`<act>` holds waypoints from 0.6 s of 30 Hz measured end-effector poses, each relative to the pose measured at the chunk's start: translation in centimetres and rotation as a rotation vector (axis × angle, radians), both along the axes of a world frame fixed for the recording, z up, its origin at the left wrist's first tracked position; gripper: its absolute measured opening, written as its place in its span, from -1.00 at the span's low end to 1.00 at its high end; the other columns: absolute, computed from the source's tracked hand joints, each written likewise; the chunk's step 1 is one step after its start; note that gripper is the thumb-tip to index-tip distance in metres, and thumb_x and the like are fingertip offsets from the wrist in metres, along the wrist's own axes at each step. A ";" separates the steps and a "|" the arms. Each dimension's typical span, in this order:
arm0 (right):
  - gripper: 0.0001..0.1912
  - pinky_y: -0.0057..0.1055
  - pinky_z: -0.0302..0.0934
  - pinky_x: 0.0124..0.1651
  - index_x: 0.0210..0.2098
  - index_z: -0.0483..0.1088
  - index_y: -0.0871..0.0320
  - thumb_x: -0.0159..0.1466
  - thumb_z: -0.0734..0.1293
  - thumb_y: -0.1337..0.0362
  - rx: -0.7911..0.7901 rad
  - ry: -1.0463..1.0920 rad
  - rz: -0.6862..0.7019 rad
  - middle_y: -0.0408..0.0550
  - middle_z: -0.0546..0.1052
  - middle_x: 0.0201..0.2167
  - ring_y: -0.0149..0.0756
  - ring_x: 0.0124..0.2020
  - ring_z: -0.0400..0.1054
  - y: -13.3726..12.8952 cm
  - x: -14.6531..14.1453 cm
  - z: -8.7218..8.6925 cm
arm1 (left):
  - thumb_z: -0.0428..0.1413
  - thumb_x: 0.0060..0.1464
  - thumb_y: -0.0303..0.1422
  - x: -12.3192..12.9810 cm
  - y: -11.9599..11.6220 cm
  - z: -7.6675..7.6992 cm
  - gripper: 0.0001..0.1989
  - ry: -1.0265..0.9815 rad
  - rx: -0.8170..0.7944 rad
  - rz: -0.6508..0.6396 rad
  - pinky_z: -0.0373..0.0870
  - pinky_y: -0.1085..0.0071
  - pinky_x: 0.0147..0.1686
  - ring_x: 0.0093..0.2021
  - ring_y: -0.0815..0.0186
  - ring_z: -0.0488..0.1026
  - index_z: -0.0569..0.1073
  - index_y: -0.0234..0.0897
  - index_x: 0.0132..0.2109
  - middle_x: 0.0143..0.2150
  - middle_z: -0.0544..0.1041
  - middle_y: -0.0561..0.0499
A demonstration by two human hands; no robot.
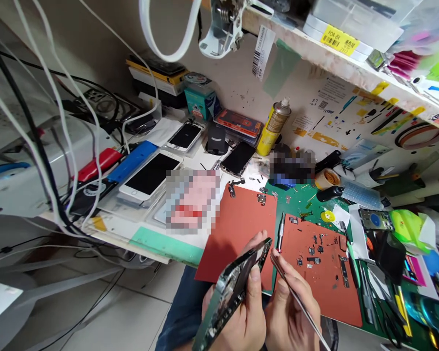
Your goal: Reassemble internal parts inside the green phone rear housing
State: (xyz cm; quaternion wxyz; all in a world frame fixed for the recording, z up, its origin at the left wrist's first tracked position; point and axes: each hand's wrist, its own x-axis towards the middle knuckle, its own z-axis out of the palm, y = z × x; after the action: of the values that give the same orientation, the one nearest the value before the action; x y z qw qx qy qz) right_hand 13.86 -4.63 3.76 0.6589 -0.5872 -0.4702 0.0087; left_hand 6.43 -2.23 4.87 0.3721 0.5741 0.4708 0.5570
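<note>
An opened smartphone [229, 285] with a dark frame is tilted up on its edge, its inner parts showing. My left hand [250, 312] is closed around it, thumb on the inner side and fingers behind. In my right hand [296, 297] is a pair of slim metal tweezers [303, 312], pinched between thumb and fingers close to the phone's right edge. The tips are partly covered by my fingers. Beneath both hands lie a left red-brown mat [237, 224] and a right red-brown mat [329, 282], which bears several small phone parts [313, 261].
A screwdriver [281, 231] lies between the mats. Behind them are a white phone [151, 175], a dark phone screen [238, 158] and a yellow spray can [274, 127]. Scissors [388, 312] and other tools lie at right. A shelf [344, 63] overhangs the bench; cables [58, 122] hang at left.
</note>
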 end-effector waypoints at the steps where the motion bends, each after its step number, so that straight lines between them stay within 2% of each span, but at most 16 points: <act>1: -0.61 -0.10 0.70 0.00 0.16 0.53 0.12 0.41 0.40 0.56 -0.009 -0.062 -0.008 0.08 0.70 0.12 -0.02 0.04 0.70 0.0 0.0 -0.1 | 0.03 0.48 -0.51 -0.1 0.0 0.2 -0.52 0.027 0.013 -0.036 0.65 0.29 0.23 0.28 0.09 0.63 0.44 -0.20 0.44 0.32 0.63 -0.19; 4: -0.50 -0.22 0.68 0.02 0.23 0.51 0.11 0.38 0.40 0.62 0.010 -0.212 -0.031 0.04 0.69 0.16 -0.10 0.04 0.70 0.2 0.5 -0.1 | 0.03 0.47 -0.54 -0.2 0.2 0.7 -0.50 0.057 0.058 -0.029 0.67 0.33 0.20 0.24 0.12 0.65 0.41 -0.20 0.46 0.30 0.65 -0.17; 6: -0.45 -0.28 0.67 0.04 0.27 0.50 0.11 0.37 0.40 0.64 0.010 -0.295 0.007 0.04 0.67 0.20 -0.13 0.08 0.69 0.3 1.1 -0.1 | 0.02 0.47 -0.54 -0.1 0.3 0.9 -0.51 0.043 0.070 -0.020 0.66 0.30 0.22 0.25 0.11 0.65 0.44 -0.23 0.44 0.30 0.64 -0.19; 10: -0.39 -0.20 0.65 0.14 0.38 0.42 0.17 0.38 0.41 0.59 -0.026 -0.372 0.158 0.11 0.58 0.32 -0.03 0.21 0.62 0.1 2.3 -0.5 | 0.02 0.50 -0.50 -0.3 0.2 0.4 -0.56 0.032 -0.018 -0.038 0.66 0.30 0.23 0.26 0.11 0.65 0.50 -0.25 0.40 0.30 0.64 -0.20; 13: -0.46 -0.13 0.65 0.15 0.41 0.40 0.14 0.47 0.35 0.49 -0.024 -0.334 0.191 0.12 0.56 0.34 0.02 0.25 0.58 -0.1 2.6 -0.8 | 0.06 0.51 -0.40 -0.7 -0.1 -0.5 -0.59 0.011 -0.072 -0.090 0.69 0.36 0.15 0.20 0.15 0.69 0.55 -0.12 0.37 0.23 0.70 -0.10; 18: -0.50 -0.17 0.65 0.14 0.46 0.33 0.07 0.57 0.23 0.37 -0.086 -0.350 0.204 0.07 0.53 0.37 -0.01 0.31 0.54 -0.3 2.7 -0.9 | 0.17 0.45 -0.19 -1.2 -0.6 -1.7 -0.65 -0.032 -0.153 -0.099 0.74 0.23 0.13 0.18 0.06 0.70 0.62 0.07 0.29 0.12 0.75 -0.01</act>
State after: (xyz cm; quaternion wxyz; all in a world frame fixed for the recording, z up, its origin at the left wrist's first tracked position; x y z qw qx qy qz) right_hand 16.55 -4.93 2.81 0.5373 -0.5565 -0.6337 -0.0068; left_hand 5.25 -2.86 3.14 0.4493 0.5575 0.4770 0.5097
